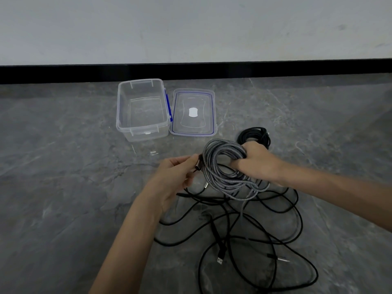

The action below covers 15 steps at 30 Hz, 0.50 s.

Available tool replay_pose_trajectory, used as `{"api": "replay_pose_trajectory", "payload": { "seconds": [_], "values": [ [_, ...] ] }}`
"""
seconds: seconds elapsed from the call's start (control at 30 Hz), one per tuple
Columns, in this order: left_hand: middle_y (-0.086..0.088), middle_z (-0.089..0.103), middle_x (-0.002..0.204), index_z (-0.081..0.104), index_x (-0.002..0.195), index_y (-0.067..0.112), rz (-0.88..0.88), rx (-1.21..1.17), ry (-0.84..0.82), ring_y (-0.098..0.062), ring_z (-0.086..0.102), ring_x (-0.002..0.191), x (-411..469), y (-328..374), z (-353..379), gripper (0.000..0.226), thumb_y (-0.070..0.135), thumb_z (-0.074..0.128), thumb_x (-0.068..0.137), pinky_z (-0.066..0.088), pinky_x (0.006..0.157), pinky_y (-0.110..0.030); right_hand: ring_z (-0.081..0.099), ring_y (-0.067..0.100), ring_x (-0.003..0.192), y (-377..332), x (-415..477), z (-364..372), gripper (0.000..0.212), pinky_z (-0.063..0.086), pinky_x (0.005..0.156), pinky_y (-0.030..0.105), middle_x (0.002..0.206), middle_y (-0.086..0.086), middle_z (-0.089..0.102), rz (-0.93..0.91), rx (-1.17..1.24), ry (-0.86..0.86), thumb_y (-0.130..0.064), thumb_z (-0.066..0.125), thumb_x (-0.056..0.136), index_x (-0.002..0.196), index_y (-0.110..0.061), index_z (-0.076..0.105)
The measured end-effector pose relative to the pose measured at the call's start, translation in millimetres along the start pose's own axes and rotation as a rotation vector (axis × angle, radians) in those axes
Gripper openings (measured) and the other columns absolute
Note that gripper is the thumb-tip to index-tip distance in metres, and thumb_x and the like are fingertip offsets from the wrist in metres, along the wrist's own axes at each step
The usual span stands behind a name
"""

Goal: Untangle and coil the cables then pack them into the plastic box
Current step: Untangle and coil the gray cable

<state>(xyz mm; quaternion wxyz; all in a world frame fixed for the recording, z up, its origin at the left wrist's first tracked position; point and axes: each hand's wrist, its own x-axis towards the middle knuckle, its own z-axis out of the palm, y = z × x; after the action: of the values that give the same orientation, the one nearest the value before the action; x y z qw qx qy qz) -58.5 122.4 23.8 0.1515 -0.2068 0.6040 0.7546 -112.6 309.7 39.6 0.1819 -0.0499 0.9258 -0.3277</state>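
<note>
the grey braided cable [224, 166] is being held as a coil just above the middle of the floor [63, 187], nearer the person than the plastic box [144, 126]. its right side is being gripped by the right hand [257, 160], with the fingers curled through and round the loops. its plug end [198, 166] is being pinched between thumb and fingertips of the left hand [174, 177].

the coil is being drawn into an oval, its long axis running from the floor's far edge toward the person, a little rightward, and its opening is facing up. the plug is lying slantwise along the left side; its tip's direction cannot be told.

judging from this, the end is best being wrapped round the bundle while the loops are being clamped firmly, and the grey strand trailing into the tangled black cables [244, 230] is best being freed first.

a coiled black cable [254, 134] is lying just beyond the right hand. the box is standing open toward the far edge, with its lid [186, 98] lying beside it.
</note>
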Motion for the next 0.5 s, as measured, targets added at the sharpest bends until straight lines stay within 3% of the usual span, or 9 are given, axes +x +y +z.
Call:
{"api": "replay_pose_trajectory", "payload": {
  "seconds": [0.1, 0.2, 0.33, 0.4, 0.5],
  "values": [
    [0.003, 0.056, 0.068, 0.076, 0.080, 0.017, 0.019, -0.031, -0.002, -0.007, 0.040, 0.062, -1, -5, 3, 0.011, 0.024, 0.068, 0.084, 0.035, 0.063, -0.021, 0.047, 0.009, 0.057, -1, 1, 0, 0.027, 0.034, 0.044, 0.012, 0.057, -0.003, 0.050, -0.008, 0.000, 0.010, -0.014, 0.065, 0.081, 0.056, -0.013, 0.053],
    [0.000, 0.058, 0.066, 0.074, 0.069, 0.014, -0.036, -0.217, -0.012, -0.010, 0.045, 0.062, -4, -5, 8, 0.016, 0.029, 0.071, 0.066, 0.040, 0.064, -0.020, 0.047, 0.010, 0.058, -4, -1, 0, 0.026, 0.036, 0.047, 0.016, 0.057, -0.003, 0.049, -0.012, 0.025, -0.003, -0.012, 0.064, 0.080, 0.056, -0.013, 0.052],
    [-0.001, 0.066, 0.081, 0.062, 0.095, 0.008, -0.031, -0.120, -0.052, -0.010, 0.059, 0.073, 0, -9, 10, 0.059, 0.049, 0.071, 0.054, 0.048, 0.080, -0.030, 0.051, 0.015, 0.059, -8, -4, 5, 0.022, 0.043, 0.055, 0.026, 0.058, 0.001, 0.051, 0.009, 0.116, -0.096, -0.014, 0.065, 0.077, 0.058, -0.014, 0.054],
    [-0.004, 0.069, 0.087, 0.059, 0.108, 0.002, -0.024, -0.129, -0.136, -0.011, 0.066, 0.074, 1, -9, 10, 0.078, 0.052, 0.072, 0.050, 0.055, 0.076, -0.033, 0.059, 0.018, 0.065, -14, -7, 8, 0.013, 0.050, 0.062, 0.037, 0.064, 0.004, 0.060, -0.024, 0.205, -0.163, -0.024, 0.068, 0.068, 0.065, -0.013, 0.063],
    [-0.006, 0.074, 0.084, 0.067, 0.101, 0.002, 0.005, -0.143, -0.205, -0.012, 0.070, 0.071, -2, -9, 10, 0.060, 0.044, 0.070, 0.058, 0.058, 0.063, -0.027, 0.053, 0.009, 0.061, -20, -10, 9, 0.016, 0.043, 0.061, 0.032, 0.057, -0.007, 0.056, -0.096, 0.237, -0.196, -0.017, 0.069, 0.074, 0.061, -0.016, 0.059]
  ]
}}
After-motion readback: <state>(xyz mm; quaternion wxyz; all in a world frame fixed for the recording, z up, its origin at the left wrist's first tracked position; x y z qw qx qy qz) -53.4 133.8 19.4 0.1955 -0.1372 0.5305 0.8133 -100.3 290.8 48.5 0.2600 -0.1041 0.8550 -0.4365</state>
